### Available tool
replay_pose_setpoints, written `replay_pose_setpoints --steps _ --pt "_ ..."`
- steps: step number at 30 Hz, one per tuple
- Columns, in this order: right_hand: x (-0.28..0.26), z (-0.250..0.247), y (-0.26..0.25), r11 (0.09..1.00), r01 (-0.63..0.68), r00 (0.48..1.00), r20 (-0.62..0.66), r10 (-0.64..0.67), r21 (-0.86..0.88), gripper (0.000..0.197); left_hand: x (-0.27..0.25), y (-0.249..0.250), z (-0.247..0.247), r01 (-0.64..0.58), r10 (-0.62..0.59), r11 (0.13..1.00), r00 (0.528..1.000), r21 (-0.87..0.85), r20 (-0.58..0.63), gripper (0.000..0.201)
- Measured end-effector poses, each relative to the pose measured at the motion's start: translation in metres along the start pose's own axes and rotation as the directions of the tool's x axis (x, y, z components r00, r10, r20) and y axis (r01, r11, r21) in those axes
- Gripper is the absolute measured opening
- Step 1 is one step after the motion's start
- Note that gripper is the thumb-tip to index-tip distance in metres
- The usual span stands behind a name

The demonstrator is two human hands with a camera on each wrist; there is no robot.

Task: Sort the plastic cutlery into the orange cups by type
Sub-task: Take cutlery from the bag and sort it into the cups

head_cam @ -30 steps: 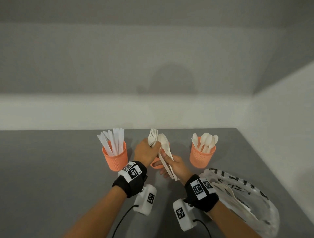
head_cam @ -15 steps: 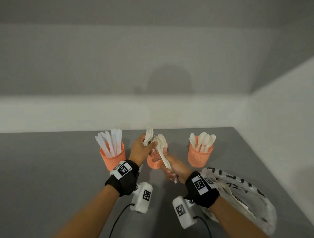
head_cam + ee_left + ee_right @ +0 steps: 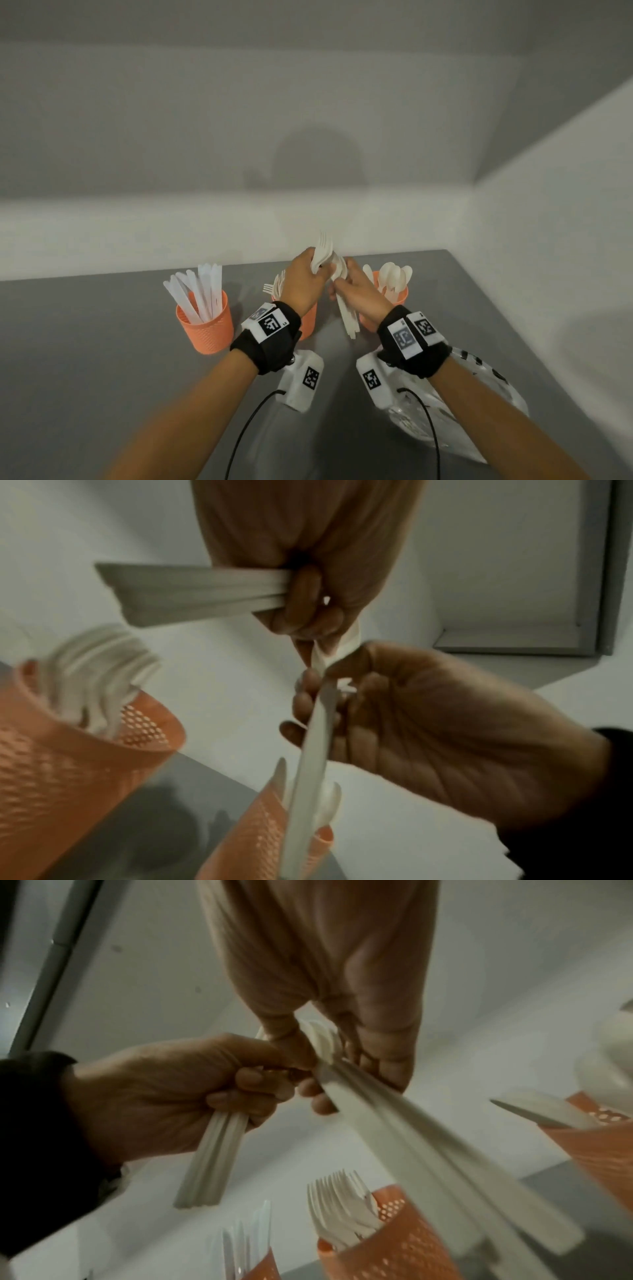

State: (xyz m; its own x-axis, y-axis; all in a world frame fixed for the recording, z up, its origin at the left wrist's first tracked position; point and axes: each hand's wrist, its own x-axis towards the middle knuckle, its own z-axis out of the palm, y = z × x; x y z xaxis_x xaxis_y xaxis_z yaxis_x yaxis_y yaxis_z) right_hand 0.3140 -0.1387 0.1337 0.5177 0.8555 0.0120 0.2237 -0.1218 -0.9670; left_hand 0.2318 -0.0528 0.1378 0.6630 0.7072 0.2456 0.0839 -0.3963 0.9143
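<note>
Both hands meet above the middle orange cup [image 3: 307,327], which holds forks and is mostly hidden by my left wrist. My left hand [image 3: 317,267] grips a bunch of white forks [image 3: 324,251], tines up; their handles [image 3: 192,596] stick out sideways in the left wrist view. My right hand [image 3: 337,287] grips a bundle of spoons, handles [image 3: 348,320] pointing down toward me. The two bundles touch at the fingers. The left cup [image 3: 207,329] holds knives. The right cup [image 3: 399,299] holds spoons.
A crumpled clear plastic bag [image 3: 479,394] with black print lies on the grey table [image 3: 85,359] under my right forearm. White walls close the table at the back and right. Cables trail from both wrist cameras toward me.
Both hands have risen and moved away from me, from in front of the middle cup to above it. They stay together, each still gripping its bundle.
</note>
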Motion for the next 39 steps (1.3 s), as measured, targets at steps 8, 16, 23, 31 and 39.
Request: replay_pose_setpoints --steps 8,16,23,31,39 --pt "0.023 -0.057 -0.017 0.923 0.107 0.881 -0.465 0.084 0.369 0.029 0.040 0.022 -0.014 0.041 -0.137 0.933 0.959 -0.357 -0.247 0.030" --pt "0.031 -0.062 0.024 0.954 0.048 0.810 -0.571 0.135 0.294 0.015 0.042 -0.036 0.013 -0.065 0.000 0.973 0.959 -0.220 -0.285 0.006" --pt "0.039 -0.057 0.055 0.990 -0.011 0.790 -0.606 0.097 0.144 0.031 0.033 -0.083 0.027 0.049 -0.029 0.995 0.975 0.087 -0.220 0.024" --pt "0.039 -0.045 0.064 0.913 -0.148 0.864 -0.500 -0.068 -0.379 0.035 0.028 -0.087 0.029 -0.154 0.146 0.861 0.988 0.485 0.054 0.036" --pt "0.041 -0.033 0.065 0.554 -0.295 0.950 -0.299 0.086 -0.778 0.058 0.035 -0.083 0.024 -0.189 0.016 0.408 0.980 0.893 0.199 0.065"
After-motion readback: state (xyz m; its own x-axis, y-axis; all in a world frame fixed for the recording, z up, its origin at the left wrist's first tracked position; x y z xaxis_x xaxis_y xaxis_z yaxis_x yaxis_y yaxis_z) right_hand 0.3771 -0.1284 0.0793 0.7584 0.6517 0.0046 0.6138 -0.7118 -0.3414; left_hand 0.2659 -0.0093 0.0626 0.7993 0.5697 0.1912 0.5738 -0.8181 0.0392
